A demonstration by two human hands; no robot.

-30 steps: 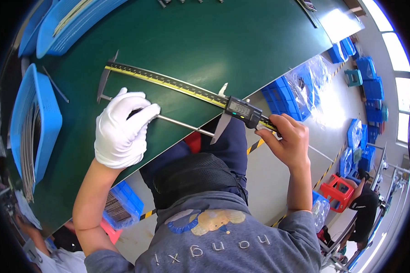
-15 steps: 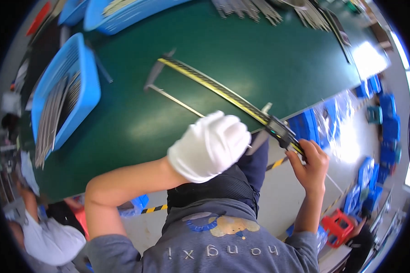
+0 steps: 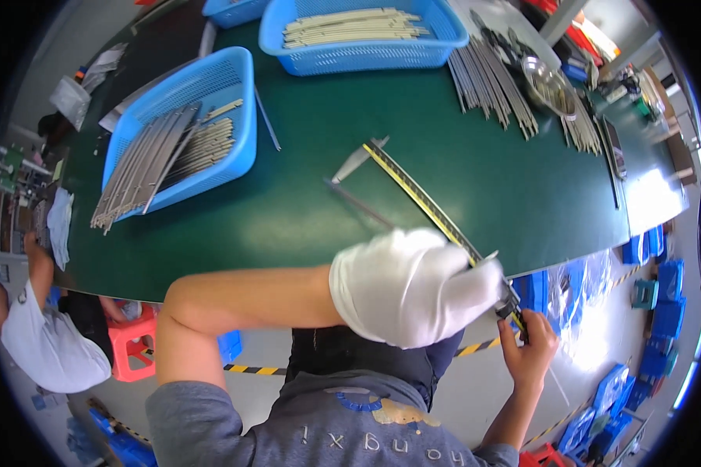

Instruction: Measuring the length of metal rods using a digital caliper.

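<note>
Green table (image 3: 304, 210), blue baskets (image 3: 202, 117) of metal strips, grey floor (image 3: 273, 350)

Caliper (image 3: 413, 189) on table (image 3: 304, 210), right of basket (image 3: 181, 124)

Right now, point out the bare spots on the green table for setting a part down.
Bare green table lies between the left blue basket and the long caliper, and again between the caliper and the loose metal rods. The far right is crowded with rods and a metal bowl.

green table (image 3: 288, 210), grey floor (image 3: 483, 389), blue bins (image 3: 662, 311)
</note>
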